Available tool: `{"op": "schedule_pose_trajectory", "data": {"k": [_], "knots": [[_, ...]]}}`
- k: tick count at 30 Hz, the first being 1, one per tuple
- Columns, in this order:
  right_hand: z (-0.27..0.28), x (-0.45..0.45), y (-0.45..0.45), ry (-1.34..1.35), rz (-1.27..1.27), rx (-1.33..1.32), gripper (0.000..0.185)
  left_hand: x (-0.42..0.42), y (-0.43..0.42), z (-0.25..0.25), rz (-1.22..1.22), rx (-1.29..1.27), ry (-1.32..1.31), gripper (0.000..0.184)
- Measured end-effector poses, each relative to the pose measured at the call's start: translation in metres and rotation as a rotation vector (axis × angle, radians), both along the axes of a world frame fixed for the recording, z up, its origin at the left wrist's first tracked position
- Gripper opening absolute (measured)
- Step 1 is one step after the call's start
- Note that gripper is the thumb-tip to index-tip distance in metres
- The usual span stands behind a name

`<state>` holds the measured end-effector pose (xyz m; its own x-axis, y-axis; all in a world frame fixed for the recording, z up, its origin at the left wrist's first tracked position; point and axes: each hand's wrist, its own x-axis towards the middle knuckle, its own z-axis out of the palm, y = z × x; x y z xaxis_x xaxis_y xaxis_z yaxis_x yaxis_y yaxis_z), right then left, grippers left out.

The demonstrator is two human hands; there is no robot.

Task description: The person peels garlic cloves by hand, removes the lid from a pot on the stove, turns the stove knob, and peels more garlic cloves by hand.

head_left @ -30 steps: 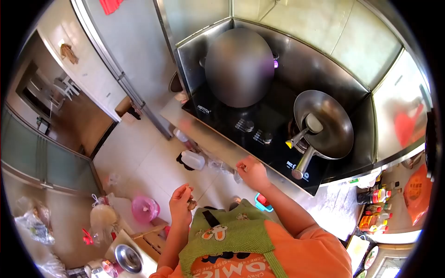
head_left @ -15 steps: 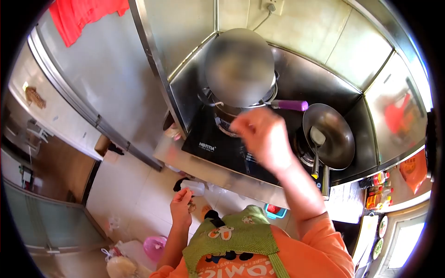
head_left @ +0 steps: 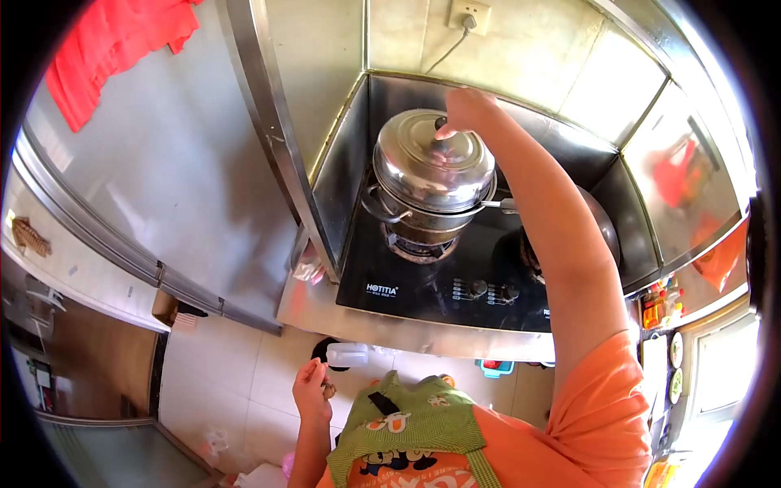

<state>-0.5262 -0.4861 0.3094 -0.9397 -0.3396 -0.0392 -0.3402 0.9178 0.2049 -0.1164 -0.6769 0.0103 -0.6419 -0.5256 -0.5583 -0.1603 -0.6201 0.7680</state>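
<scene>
My right hand (head_left: pixel 472 110) has its fingers closed around the dark knob of a shiny metal pot lid (head_left: pixel 427 163). The lid sits over a steel pot (head_left: pixel 431 221) with side handles, on the left burner (head_left: pixel 421 244). A grey-metal handle piece (head_left: pixel 500 205) runs from the pot's right side behind my forearm. Low at the left, my left hand (head_left: pixel 311 394) is closed, its fingertips beside a translucent plastic piece (head_left: pixel 347 355). I cannot tell whether they grip it or only overlap it in view. A small brownish thing shows near the fingers.
The black stove (head_left: pixel 423 297) has knobs (head_left: pixel 478 289) at its front. A wok (head_left: pixel 602 224) stands on the right burner, partly behind my arm. Steel panels (head_left: pixel 338 203) border the stove. Bottles (head_left: pixel 663 309) line the right side; a blue-rimmed container (head_left: pixel 495 368) is low in front.
My right hand has moved up and back from above the stove front to the lid knob. My left hand stays low. The view has shifted, and the purple handle and wok spatula are now hidden.
</scene>
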Motion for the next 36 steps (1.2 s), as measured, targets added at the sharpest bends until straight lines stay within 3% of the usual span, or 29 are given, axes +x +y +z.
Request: {"op": "schedule_pose_trajectory", "data": {"k": [9, 13, 18, 24, 31, 36], "knots": [[0.001, -0.032, 0.026, 0.021, 0.053, -0.232, 0.044, -0.009, -0.017, -0.005, -0.036, -0.048, -0.019, 0.017], [0.041, -0.038, 0.089, 0.118, 0.022, -0.433, 0.045, -0.015, -0.015, -0.006, -0.029, -0.042, -0.007, 0.017], [0.050, -0.048, 0.189, 0.253, -0.177, -0.422, 0.040, -0.023, -0.004, -0.006, -0.036, -0.019, -0.015, 0.016], [0.011, -0.040, 0.293, 0.236, -0.310, -0.372, 0.042, -0.038, 0.014, -0.009, -0.082, -0.041, 0.001, 0.015], [-0.043, -0.014, 0.343, 0.117, -0.430, -0.209, 0.047, -0.053, 0.040, 0.002, -0.109, -0.022, 0.008, 0.014], [-0.072, -0.006, 0.364, 0.081, -0.511, -0.270, 0.046, -0.055, 0.047, 0.005, -0.102, -0.030, 0.008, 0.014]]}}
